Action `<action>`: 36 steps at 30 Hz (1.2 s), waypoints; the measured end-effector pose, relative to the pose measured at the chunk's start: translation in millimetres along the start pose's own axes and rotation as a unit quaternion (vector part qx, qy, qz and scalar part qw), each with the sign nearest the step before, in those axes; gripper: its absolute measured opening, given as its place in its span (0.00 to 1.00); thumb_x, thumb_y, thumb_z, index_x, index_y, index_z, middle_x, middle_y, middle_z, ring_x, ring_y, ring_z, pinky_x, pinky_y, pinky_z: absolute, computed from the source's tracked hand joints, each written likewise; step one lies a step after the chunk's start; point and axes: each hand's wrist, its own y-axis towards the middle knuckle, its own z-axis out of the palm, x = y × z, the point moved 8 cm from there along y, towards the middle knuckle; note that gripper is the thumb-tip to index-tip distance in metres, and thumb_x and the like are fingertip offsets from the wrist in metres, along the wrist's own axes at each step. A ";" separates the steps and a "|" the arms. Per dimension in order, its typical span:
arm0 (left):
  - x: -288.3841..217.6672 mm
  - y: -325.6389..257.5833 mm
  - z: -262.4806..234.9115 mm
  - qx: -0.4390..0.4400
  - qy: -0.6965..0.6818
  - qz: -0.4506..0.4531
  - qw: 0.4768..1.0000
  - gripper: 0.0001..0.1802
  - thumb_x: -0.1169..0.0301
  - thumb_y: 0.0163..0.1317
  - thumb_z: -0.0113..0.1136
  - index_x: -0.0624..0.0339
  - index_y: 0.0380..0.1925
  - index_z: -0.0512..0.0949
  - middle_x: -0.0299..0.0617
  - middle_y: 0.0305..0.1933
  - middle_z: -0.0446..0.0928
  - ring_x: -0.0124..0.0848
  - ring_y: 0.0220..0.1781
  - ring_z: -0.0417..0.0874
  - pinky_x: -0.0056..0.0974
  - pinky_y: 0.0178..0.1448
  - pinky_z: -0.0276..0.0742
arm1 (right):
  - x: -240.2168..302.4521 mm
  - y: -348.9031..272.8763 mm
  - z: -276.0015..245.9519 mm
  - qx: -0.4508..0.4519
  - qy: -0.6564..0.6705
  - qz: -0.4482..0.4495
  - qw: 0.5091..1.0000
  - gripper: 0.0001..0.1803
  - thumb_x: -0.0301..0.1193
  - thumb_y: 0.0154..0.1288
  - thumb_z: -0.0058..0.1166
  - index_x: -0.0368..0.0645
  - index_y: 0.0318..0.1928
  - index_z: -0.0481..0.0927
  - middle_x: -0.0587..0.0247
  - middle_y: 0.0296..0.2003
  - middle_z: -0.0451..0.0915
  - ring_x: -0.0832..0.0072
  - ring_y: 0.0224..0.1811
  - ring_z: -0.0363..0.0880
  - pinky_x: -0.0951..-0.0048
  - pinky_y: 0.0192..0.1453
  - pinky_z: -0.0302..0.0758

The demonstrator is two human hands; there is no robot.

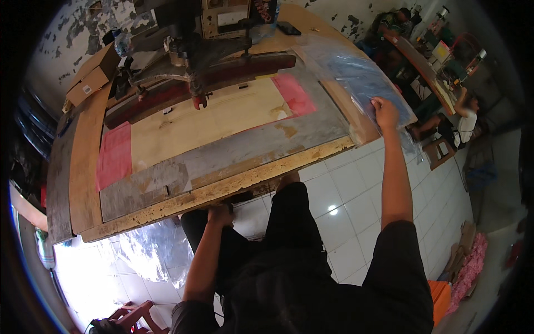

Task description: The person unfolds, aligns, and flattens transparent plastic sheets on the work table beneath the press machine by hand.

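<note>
Right hand (386, 114): fingers closed on the edge of clear bluish flat plastic sheets (364, 79), located at the right side of the worn wooden tabletop (86, 167). Left hand (221, 215): beneath the tabletop's front edge, grip cannot be told. Tabletop centre: flat tan rectangular panel with pink ends (194, 132).

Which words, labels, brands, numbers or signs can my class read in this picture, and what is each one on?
None is clear enough to quote.
Box: white label, too small to read.
Dark panel at the top: red lettering, tilted and too unclear to quote.
Plastic at the right hand: no print visible.
</note>
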 end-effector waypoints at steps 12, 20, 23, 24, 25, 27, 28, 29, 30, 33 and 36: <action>-16.0 -65.9 -60.0 -0.241 -0.164 0.016 0.956 0.28 0.52 0.67 0.66 0.61 0.58 0.85 0.55 0.58 0.87 0.55 0.62 0.87 0.55 0.69 0.81 | -17.7 46.2 -202.7 -0.260 0.568 0.043 0.780 0.17 0.40 0.85 0.55 0.38 0.58 0.83 0.60 0.49 0.89 0.72 0.46 0.88 0.71 0.51 0.80; -185.6 -220.8 -273.1 -0.136 -0.434 0.387 0.802 0.27 0.66 0.69 0.73 0.58 0.67 0.80 0.48 0.52 0.89 0.45 0.59 0.90 0.45 0.68 0.83 | 100.6 -67.4 -337.5 -0.197 0.775 -0.226 0.556 0.18 0.37 0.87 0.51 0.37 0.64 0.77 0.54 0.57 0.84 0.64 0.63 0.82 0.65 0.61 0.81; -217.4 -232.9 -317.8 -0.234 -0.414 0.444 0.760 0.37 0.65 0.67 0.76 0.61 0.73 0.73 0.53 0.67 0.82 0.48 0.68 0.84 0.46 0.72 0.79 | 164.4 -92.5 -334.9 -0.036 0.848 -0.300 0.435 0.18 0.35 0.90 0.43 0.34 0.65 0.75 0.49 0.60 0.82 0.57 0.69 0.79 0.51 0.72 0.83; -227.3 -235.8 -329.2 -0.285 -0.404 0.446 0.746 0.44 0.64 0.65 0.78 0.62 0.77 0.67 0.57 0.72 0.76 0.51 0.72 0.80 0.48 0.74 0.77 | 179.8 -99.3 -328.4 -0.009 0.871 -0.286 0.398 0.19 0.35 0.90 0.41 0.34 0.66 0.74 0.48 0.62 0.81 0.56 0.70 0.79 0.48 0.73 0.82; -236.7 -238.6 -339.2 -0.334 -0.394 0.448 0.730 0.51 0.63 0.63 0.80 0.63 0.80 0.60 0.61 0.77 0.70 0.54 0.75 0.77 0.50 0.77 0.74 | 192.2 -104.7 -322.1 0.018 0.892 -0.271 0.362 0.19 0.35 0.91 0.39 0.34 0.67 0.73 0.46 0.64 0.79 0.56 0.70 0.78 0.45 0.74 0.82; -258.8 -229.8 -346.4 -0.374 -0.406 0.427 0.716 0.56 0.63 0.62 0.80 0.64 0.82 0.55 0.62 0.80 0.65 0.55 0.78 0.74 0.50 0.78 0.72 | 211.6 -116.6 -308.3 0.066 0.902 -0.270 0.331 0.21 0.36 0.91 0.35 0.36 0.69 0.70 0.45 0.66 0.77 0.53 0.74 0.75 0.38 0.77 0.78; -263.4 -226.0 -348.5 -0.413 -0.417 0.406 0.701 0.60 0.63 0.61 0.81 0.65 0.84 0.50 0.63 0.83 0.61 0.56 0.80 0.71 0.51 0.79 0.71 | 227.6 -123.5 -300.4 0.099 0.904 -0.264 0.322 0.21 0.37 0.92 0.34 0.36 0.70 0.70 0.45 0.67 0.77 0.51 0.77 0.71 0.36 0.78 0.76; -270.8 -219.0 -346.3 -0.411 -0.418 0.401 0.704 0.60 0.63 0.61 0.81 0.65 0.84 0.50 0.63 0.83 0.61 0.56 0.80 0.71 0.51 0.79 0.71 | 236.7 -124.2 -294.0 0.127 0.908 -0.260 0.303 0.22 0.37 0.92 0.34 0.37 0.71 0.70 0.45 0.67 0.77 0.50 0.79 0.69 0.35 0.80 0.73; -273.6 -209.3 -344.7 -0.404 -0.438 0.393 0.701 0.60 0.63 0.63 0.79 0.66 0.84 0.47 0.63 0.82 0.62 0.56 0.79 0.72 0.52 0.78 0.72 | 247.2 -124.8 -287.4 0.154 0.911 -0.255 0.285 0.22 0.37 0.92 0.33 0.38 0.71 0.71 0.46 0.68 0.77 0.49 0.81 0.66 0.33 0.81 0.70; -271.8 -192.5 -336.0 -0.369 -0.524 0.370 0.673 0.44 0.67 0.68 0.73 0.65 0.79 0.61 0.58 0.74 0.74 0.51 0.72 0.79 0.50 0.72 0.78 | 259.6 -118.7 -283.5 0.160 0.907 -0.249 0.298 0.21 0.35 0.91 0.33 0.40 0.70 0.73 0.47 0.68 0.78 0.47 0.83 0.63 0.31 0.85 0.62; -270.7 -165.2 -314.6 -0.181 -0.564 0.397 0.701 0.11 0.74 0.74 0.59 0.58 0.52 0.84 0.46 0.55 0.86 0.45 0.67 0.83 0.50 0.73 0.77 | 259.8 -100.7 -283.4 0.122 0.908 -0.256 0.309 0.19 0.32 0.91 0.36 0.34 0.67 0.74 0.46 0.67 0.78 0.47 0.84 0.61 0.32 0.89 0.52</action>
